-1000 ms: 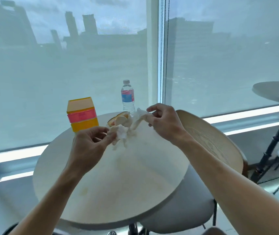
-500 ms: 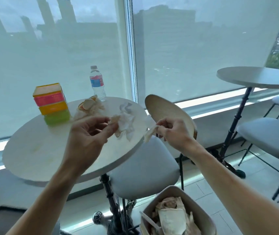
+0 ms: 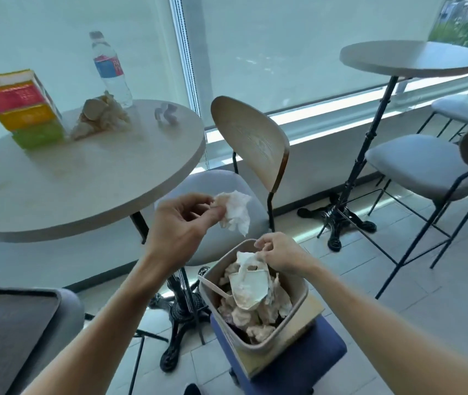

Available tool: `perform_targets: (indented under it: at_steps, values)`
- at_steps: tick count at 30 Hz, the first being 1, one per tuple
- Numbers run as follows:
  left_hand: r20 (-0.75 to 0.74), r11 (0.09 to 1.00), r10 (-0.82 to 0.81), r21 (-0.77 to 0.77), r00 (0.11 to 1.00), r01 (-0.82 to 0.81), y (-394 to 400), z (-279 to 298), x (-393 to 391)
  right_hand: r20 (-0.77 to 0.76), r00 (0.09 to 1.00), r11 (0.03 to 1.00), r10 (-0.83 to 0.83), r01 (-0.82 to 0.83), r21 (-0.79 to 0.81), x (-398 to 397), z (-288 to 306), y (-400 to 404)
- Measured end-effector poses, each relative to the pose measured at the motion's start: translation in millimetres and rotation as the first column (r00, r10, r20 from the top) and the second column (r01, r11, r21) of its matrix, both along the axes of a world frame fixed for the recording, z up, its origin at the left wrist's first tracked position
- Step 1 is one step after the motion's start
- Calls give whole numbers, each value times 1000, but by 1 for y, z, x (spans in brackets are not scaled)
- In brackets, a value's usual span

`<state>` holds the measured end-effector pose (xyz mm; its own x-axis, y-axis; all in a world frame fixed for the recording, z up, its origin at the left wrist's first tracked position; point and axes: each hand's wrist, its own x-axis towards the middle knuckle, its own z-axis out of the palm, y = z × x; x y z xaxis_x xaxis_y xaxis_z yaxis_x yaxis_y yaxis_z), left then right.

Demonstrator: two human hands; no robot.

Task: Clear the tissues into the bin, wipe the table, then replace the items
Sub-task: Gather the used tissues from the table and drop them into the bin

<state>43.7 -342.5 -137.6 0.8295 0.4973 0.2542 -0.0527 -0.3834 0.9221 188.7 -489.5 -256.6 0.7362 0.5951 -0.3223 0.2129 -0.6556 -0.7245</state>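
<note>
1. The left hand pinches a crumpled tissue between thumb and fingertips, just left of and above the bin.
2. The right hand hangs over the bin's far rim, its curled fingers pinching a torn strip of tissue that trails down onto the paper waste inside.
3. More tissues lie heaped on the round table at far left, beside a stack of coloured boxes and a water bottle.

Second round table, grey chairs by window, blue stool
</note>
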Motion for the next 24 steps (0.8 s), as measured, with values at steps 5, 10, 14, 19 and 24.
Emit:
perform_targets:
  at_steps: [5, 10, 14, 19, 24]
  values:
    - [-169, 999, -39, -31, 985, 34, -13, -55, 2, 19, 987, 987, -158, 158, 8, 20, -1, -20]
    - [-435, 995, -42, 65, 900, 78, -20, -115, 10, 2, 974, 970, -225, 224, 98, 33, 16, -22]
    - [-503, 994, 2, 92, 864, 51, -14, -123, 15, 14, 984, 976, -179, 175, 130, 32, 33, -12]
    - [-400, 990, -2, 127, 916, 57, 6, -74, 23, 31, 996, 975, -81, 73, 210, 27, 66, 17]
    - [-268, 981, -18, 180, 963, 69, 31, -8, 26, 125, 991, 937, -35, -11, 349, 25, 112, 60]
